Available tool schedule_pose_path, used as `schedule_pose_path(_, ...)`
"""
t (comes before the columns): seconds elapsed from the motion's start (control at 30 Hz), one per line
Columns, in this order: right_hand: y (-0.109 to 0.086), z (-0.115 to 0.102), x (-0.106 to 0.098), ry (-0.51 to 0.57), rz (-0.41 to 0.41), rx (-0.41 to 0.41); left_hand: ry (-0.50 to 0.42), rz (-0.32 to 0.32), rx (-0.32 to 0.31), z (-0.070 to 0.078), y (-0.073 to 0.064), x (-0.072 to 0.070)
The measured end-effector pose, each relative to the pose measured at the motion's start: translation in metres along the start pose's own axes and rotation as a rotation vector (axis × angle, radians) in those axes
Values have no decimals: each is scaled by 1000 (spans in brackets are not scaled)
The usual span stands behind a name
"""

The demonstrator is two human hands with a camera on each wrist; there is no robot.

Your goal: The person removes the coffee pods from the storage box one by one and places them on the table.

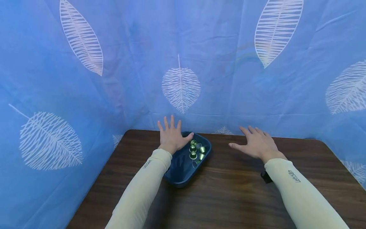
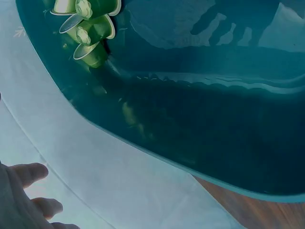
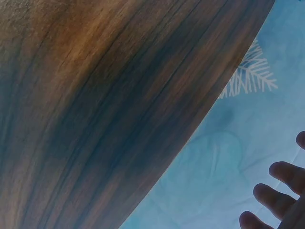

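A dark blue tray [image 1: 178, 173] with rounded corners lies on the table left of the middle. Several green coffee capsules [image 1: 193, 155] are clustered at its right side; the left wrist view shows some of these capsules [image 2: 97, 28] tipped over, with pale rims. My left hand [image 1: 171, 136] hovers over the tray's far left part, fingers spread and holding nothing. Its thumb overlaps the far end of the tray in the head view. To the right of the tray, my right hand [image 1: 258, 144] is held above the table with its fingers spread, also holding nothing.
The dark brown wooden table [image 1: 228, 197] ends at a far edge close beyond both hands. Behind it and along the sides hangs a blue curtain [image 1: 137, 79] with white leaf prints. A small black object [image 1: 266, 177] shows under the right wrist.
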State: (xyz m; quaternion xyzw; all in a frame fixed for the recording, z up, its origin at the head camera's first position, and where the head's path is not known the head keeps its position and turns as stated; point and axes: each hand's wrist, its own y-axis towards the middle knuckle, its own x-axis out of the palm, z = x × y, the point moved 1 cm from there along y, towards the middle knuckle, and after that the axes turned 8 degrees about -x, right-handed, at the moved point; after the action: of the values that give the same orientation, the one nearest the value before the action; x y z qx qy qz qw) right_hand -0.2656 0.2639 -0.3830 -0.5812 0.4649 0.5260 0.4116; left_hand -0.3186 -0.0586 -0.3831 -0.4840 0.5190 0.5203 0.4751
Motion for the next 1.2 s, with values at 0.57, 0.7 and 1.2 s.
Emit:
schedule_pose_path(0.57, -25, -18, -3, -78, 67, -140, -145, -1, 92, -49, -55, 8)
schedule_pose_path(0.7, -36, -30, 0, -53, 93, -178, -205, 33, 131, -61, -89, 13)
schedule_pose_path(1.2, -57, -75, 23, 4, 183, -333, -278, 40, 151, -82, -146, 49)
